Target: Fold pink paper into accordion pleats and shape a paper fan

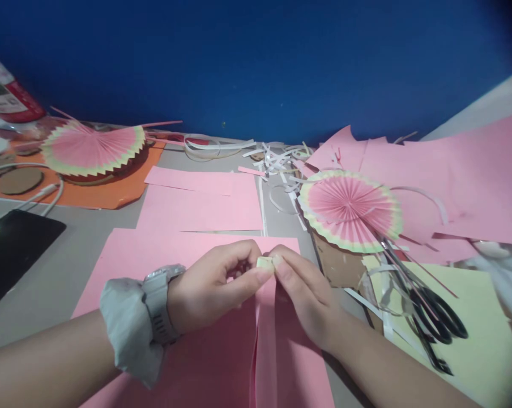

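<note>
My left hand [216, 280] and my right hand [304, 292] meet at the middle, thumbs and fingers pinching a narrow folded pink paper strip [267, 345]. Its far end is pale yellow-green, between my thumbs, and the pink length runs back toward me past the lower edge of view. Beneath both hands lies a large pink sheet of paper [111, 283]. Some of my left fingers are curled out of sight behind the strip. A grey scrunchie [131, 328] and a watch [158, 303] are on my left wrist.
Pleated pink paper fans with yellow-green rims stand at left [94, 150] and right [352, 209]. Black-handled scissors [438, 314] rest on a yellow-green sheet [481, 328]. Paper scraps [281, 161] lie at the back, near a blue wall [256, 62]. A black device [20, 249] is at left.
</note>
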A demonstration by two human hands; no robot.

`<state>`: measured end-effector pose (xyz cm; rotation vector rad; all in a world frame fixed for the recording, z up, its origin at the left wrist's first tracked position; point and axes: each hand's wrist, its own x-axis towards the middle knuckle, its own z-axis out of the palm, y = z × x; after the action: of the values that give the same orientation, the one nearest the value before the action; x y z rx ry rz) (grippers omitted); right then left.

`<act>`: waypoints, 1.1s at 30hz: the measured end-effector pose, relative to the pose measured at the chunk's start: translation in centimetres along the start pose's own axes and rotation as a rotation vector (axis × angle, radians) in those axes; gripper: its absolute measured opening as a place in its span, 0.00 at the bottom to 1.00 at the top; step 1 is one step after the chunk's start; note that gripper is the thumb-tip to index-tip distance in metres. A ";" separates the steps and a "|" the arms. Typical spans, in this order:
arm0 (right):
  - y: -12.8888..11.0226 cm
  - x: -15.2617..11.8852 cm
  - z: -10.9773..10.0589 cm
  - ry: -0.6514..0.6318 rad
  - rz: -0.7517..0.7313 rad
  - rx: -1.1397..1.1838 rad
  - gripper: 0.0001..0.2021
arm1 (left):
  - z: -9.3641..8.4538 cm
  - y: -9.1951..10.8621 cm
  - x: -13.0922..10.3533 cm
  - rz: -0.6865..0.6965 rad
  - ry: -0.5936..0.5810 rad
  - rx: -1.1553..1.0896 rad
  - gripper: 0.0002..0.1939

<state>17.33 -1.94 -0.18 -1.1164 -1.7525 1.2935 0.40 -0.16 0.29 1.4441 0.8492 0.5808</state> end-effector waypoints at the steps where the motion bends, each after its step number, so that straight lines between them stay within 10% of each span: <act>1: 0.0 0.0 0.0 -0.005 -0.007 0.010 0.15 | 0.0 0.0 0.0 -0.001 -0.006 -0.023 0.15; 33: 0.1 0.6 0.2 -0.025 0.037 -0.004 0.15 | -0.7 0.3 0.4 -0.028 -0.181 0.140 0.11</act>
<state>16.96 -1.43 -0.28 -1.1444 -1.7608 1.3318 0.12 0.64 0.58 1.5833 0.7772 0.3681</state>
